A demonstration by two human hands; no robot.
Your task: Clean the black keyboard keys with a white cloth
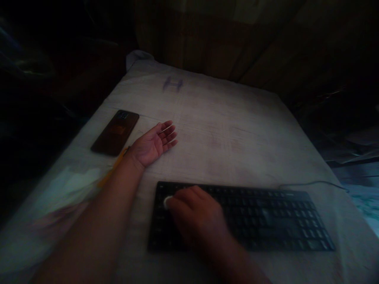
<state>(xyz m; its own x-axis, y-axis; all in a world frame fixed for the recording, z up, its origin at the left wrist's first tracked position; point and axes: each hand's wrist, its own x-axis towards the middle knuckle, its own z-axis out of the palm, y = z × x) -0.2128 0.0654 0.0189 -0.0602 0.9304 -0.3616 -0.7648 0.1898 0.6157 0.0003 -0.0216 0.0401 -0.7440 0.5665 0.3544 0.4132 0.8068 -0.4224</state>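
Observation:
My left hand point(154, 142) lies palm up on the pale cloth-covered table point(237, 134), fingers stretched out and holding nothing, just right of a dark phone point(115, 132) that lies face down. My right hand point(197, 215) rests closed on the left part of a black keyboard point(266, 221), pressing a small white thing point(167, 202) against the keys; it is blurred and I cannot name it.
A thin cable point(314, 184) runs from the keyboard's far right corner toward the table's right edge. A yellow strip point(114, 170) lies under my left forearm. The room around the table is dark, with a curtain-like wall behind.

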